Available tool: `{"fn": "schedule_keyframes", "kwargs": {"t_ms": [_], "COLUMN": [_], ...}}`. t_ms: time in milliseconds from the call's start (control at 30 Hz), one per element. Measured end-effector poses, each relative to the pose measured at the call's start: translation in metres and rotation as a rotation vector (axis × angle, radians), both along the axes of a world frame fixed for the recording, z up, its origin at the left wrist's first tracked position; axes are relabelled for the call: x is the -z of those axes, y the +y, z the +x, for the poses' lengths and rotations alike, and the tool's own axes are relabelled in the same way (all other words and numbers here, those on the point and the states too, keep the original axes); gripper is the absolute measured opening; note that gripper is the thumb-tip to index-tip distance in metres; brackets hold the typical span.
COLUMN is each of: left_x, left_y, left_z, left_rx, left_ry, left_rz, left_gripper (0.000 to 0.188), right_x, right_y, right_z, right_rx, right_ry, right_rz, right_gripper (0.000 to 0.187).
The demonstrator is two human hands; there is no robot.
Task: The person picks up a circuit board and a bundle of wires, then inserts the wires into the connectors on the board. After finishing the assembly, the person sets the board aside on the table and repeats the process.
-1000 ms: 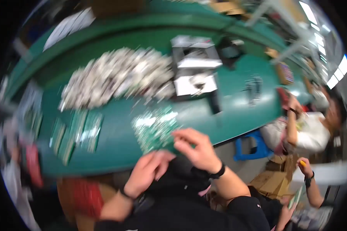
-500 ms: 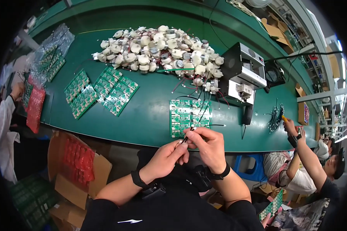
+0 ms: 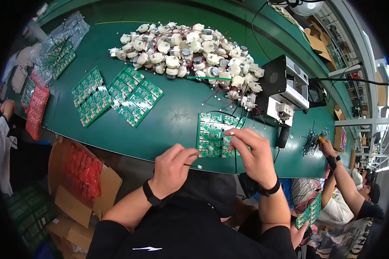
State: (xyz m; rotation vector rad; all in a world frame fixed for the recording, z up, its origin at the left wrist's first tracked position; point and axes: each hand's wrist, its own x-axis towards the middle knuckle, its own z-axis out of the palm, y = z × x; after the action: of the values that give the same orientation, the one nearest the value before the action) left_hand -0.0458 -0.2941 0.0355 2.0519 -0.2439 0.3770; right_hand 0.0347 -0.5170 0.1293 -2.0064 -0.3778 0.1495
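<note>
Circuit panel (image 3: 212, 134), green and gridded, lies at the counter's (image 3: 177, 116) near edge, just in front of both hands. Left hand (image 3: 170, 169) hovers over that edge with its grip narrow, thumb and forefinger pinched on a thin dark wire (image 3: 192, 165) with a small pale tip. Right hand (image 3: 255, 152) is over the panel's right side, fingers closed on a small white part (image 3: 231, 133) at the fingertips; a dark lead runs down from it. Both wrists wear black bands.

Farther in, toward the left of the counter, two more green panels (image 3: 116, 95) lie side by side, tilted. Beyond them a large heap of small white motors (image 3: 190, 49) with red and black leads spreads along the middle. At its right end stands a black and white machine (image 3: 283, 88). Bagged boards (image 3: 58, 47) sit at the far left corner, with a red panel (image 3: 36, 110) by the left edge.

At the right end another person's hand (image 3: 326, 146) reaches onto the counter. Below the near edge an open carton (image 3: 84, 179) holds red boards.
</note>
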Motion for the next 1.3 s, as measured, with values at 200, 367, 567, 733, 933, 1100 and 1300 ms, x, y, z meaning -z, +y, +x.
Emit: {"fn": "schedule_keyframes", "kwargs": {"t_ms": [200, 367, 567, 733, 933, 1100, 1300], "left_x": [0.006, 0.012, 0.018, 0.021, 0.025, 0.026, 0.028], "left_y": [-0.011, -0.012, -0.015, -0.012, -0.012, -0.013, -0.013], "left_z": [0.008, 0.01, 0.011, 0.009, 0.006, 0.004, 0.005], "left_rx": [0.063, 0.084, 0.053, 0.085, 0.094, 0.1, 0.088], "left_ry": [-0.118, -0.095, -0.104, -0.098, -0.081, -0.063, -0.079], "left_rz": [0.192, 0.231, 0.288, 0.346, 0.356, 0.347, 0.351], "left_gripper": [0.034, 0.04, 0.041, 0.034, 0.034, 0.036, 0.035], "right_x": [0.009, 0.02, 0.034, 0.031, 0.026, 0.021, 0.012], "right_y": [0.0, 0.003, 0.012, 0.023, 0.035, 0.041, 0.054], "right_z": [0.031, 0.046, 0.056, 0.066, 0.079, 0.085, 0.08], "right_rx": [-0.217, -0.268, -0.326, -0.407, -0.591, -0.716, -0.865], "right_ry": [-0.178, -0.367, -0.397, -0.491, -0.641, -0.724, -0.817], "right_rz": [-0.448, -0.5, -0.534, -0.604, -0.759, -0.865, -1.022], "right_gripper": [0.016, 0.015, 0.012, 0.009, 0.009, 0.008, 0.007]}}
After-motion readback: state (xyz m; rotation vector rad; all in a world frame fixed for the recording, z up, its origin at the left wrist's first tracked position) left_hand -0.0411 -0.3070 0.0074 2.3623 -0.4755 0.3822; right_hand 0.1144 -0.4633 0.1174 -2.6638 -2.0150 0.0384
